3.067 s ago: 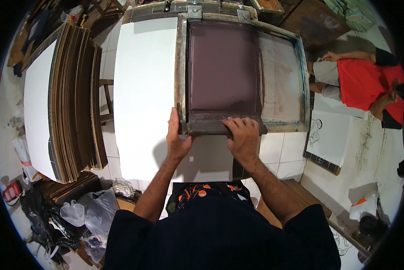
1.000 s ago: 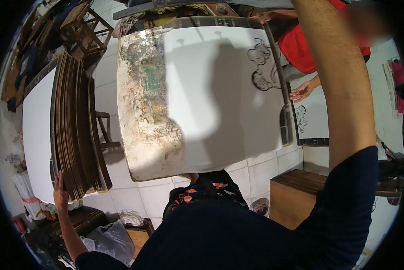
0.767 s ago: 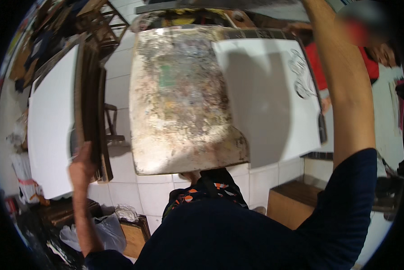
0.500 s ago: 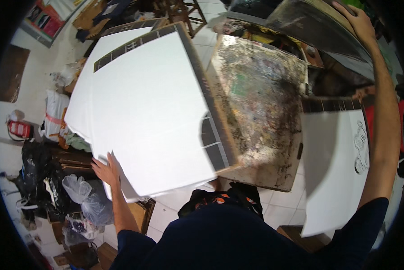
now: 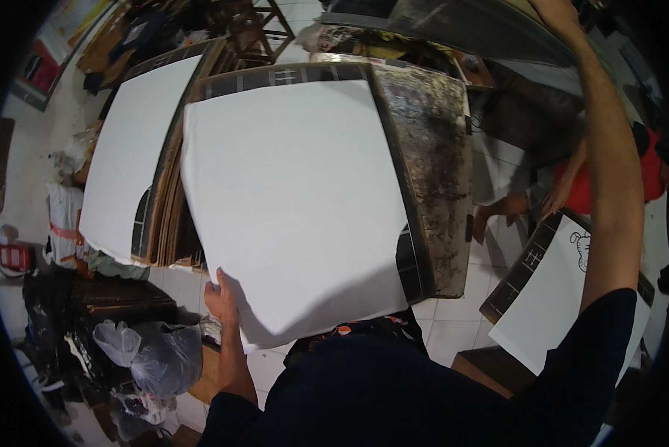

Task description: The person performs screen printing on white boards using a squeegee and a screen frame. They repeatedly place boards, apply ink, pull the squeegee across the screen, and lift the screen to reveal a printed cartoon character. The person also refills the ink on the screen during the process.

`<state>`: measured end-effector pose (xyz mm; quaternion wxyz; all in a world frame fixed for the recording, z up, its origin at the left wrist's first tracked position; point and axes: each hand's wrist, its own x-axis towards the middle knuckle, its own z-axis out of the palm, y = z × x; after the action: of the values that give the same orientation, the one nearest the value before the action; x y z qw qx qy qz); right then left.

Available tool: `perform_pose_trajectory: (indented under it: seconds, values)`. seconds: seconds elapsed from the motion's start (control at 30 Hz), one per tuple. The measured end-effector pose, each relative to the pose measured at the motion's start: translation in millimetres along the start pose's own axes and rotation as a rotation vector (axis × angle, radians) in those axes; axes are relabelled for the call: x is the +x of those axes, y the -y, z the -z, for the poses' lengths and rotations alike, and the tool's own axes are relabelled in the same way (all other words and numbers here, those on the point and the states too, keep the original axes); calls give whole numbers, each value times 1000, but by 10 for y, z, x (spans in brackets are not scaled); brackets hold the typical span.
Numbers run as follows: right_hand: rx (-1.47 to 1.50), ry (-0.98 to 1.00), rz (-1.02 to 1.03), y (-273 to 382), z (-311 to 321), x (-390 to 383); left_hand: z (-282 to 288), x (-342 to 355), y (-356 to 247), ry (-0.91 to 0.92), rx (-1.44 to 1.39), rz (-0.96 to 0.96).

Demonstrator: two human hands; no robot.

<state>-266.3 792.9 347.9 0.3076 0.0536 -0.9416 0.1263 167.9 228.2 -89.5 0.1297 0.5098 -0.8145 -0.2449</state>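
Note:
A dark board with white tick marks along its border carries a white cloth (image 5: 297, 201); it lies partly over a paint-stained table (image 5: 444, 186) in front of me. My left hand (image 5: 223, 294) is closed on the board's near left edge, thumb over the cloth. High at the right, my right hand (image 5: 558, 15) is closed on the upper edge of a large grey framed panel (image 5: 491, 33), tilted up beyond the table. The picture's top edge cuts off part of that hand.
At left stands a stack of boards (image 5: 167, 216) topped with white cloth. Plastic bags (image 5: 152, 357) and a fire extinguisher (image 5: 13, 257) are nearby. To the right, another person's hand (image 5: 556, 197) is by a cloth-covered board (image 5: 535, 328) bearing a line drawing.
The cloth-covered board has moved right, off the stack and further over the stained table. My left hand has moved right and closed on its edge. The other person's board has turned.

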Motion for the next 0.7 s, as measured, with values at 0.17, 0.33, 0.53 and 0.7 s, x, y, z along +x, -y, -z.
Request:
perform_pose_trajectory:
  seconds: [0.17, 0.33, 0.53, 0.7]
  values:
    - [14, -2, -28, -142, -65, 38, -649, 159, -441, 258, 85, -159]
    - [17, -26, 12, -175, -78, 46, -1086, 206, -769, 537, -22, -288]
    - [40, 16, 36, -317, -97, 275, -1243, 184, -1023, 462, 99, -295]
    - [35, 2, 25, -368, -108, 520, -1125, 160, -1225, 505, 175, -297]
